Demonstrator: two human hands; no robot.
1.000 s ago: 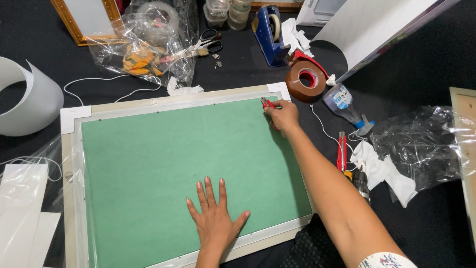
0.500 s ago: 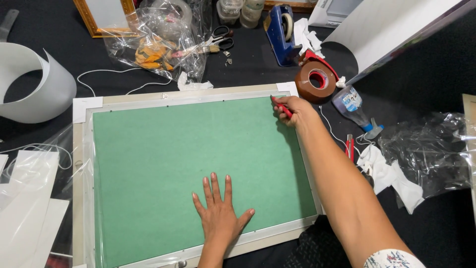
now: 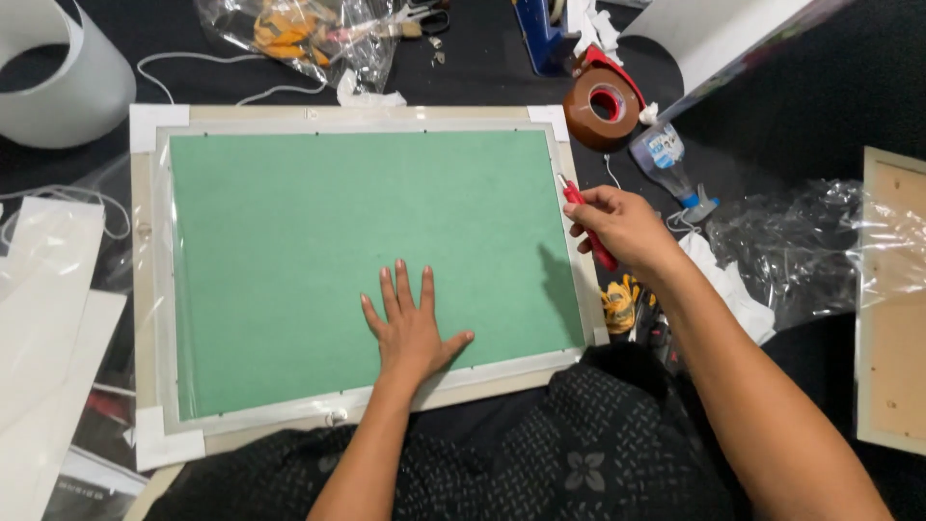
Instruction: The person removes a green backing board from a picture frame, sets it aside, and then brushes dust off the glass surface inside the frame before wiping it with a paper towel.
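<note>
A green board [image 3: 318,251] lies in a pale picture frame [image 3: 145,289] wrapped in clear film, with white corner guards. My left hand [image 3: 410,323] rests flat on the green board near its front edge, fingers spread. My right hand [image 3: 622,227] grips a red-handled knife [image 3: 590,227] with its blade tip at the frame's right edge, about a third of the way down from the far corner.
A brown tape roll [image 3: 603,108] and a small clear bottle [image 3: 666,159] lie beyond the frame's far right corner. Crumpled plastic [image 3: 791,251] and another pale frame [image 3: 892,299] are at the right. A white curved sheet [image 3: 58,87] and white paper [image 3: 48,318] sit at the left.
My right hand has drawn the red knife from the frame's far right corner toward me along the right edge. My left hand has stayed flat on the board.
</note>
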